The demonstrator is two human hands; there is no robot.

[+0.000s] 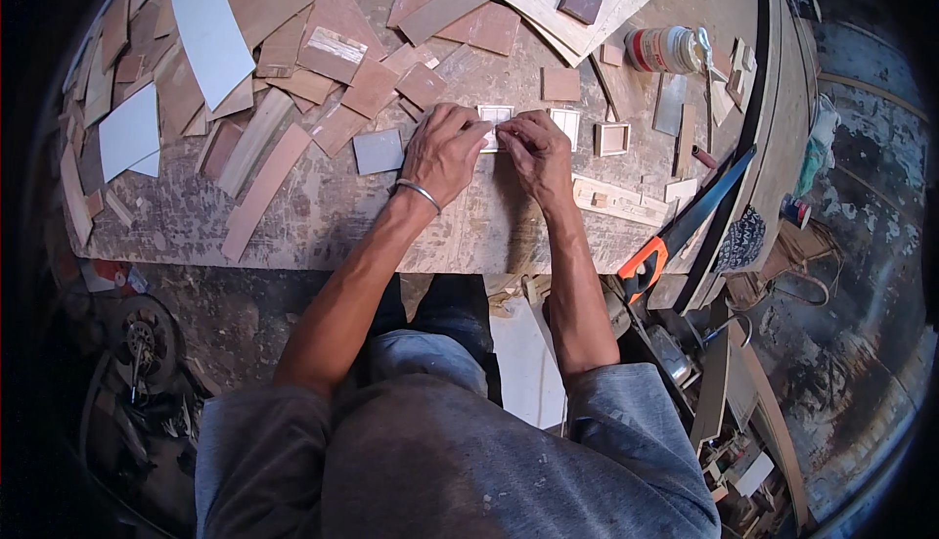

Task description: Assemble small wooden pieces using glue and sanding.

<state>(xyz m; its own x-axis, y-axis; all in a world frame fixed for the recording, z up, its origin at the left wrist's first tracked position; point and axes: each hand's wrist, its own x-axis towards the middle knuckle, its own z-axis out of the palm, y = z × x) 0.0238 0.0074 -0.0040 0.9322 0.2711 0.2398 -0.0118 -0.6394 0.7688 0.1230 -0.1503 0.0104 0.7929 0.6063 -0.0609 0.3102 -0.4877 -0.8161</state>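
Observation:
A small white rectangular panel (496, 112) with thin brown lines lies between my hands near the middle of the workbench. My left hand (445, 153), with a metal bangle at the wrist, has its fingers closed at the panel's left side. From the other side my right hand (536, 153) pinches over the panel, fingertips nearly meeting the left ones. Whatever is in that pinch is too small to make out. Just beyond my right hand is a second white lined panel (567, 126). A small open wooden box frame (612, 139) stands to its right.
Wood offcuts (284, 40) and white sheet pieces (207, 30) crowd the bench's left and far side. At right are a jar (663, 50) lying on its side, a pale wooden strip (616, 202) and an orange-handled handsaw (646, 263) by the edge. A grey square (378, 152) lies left.

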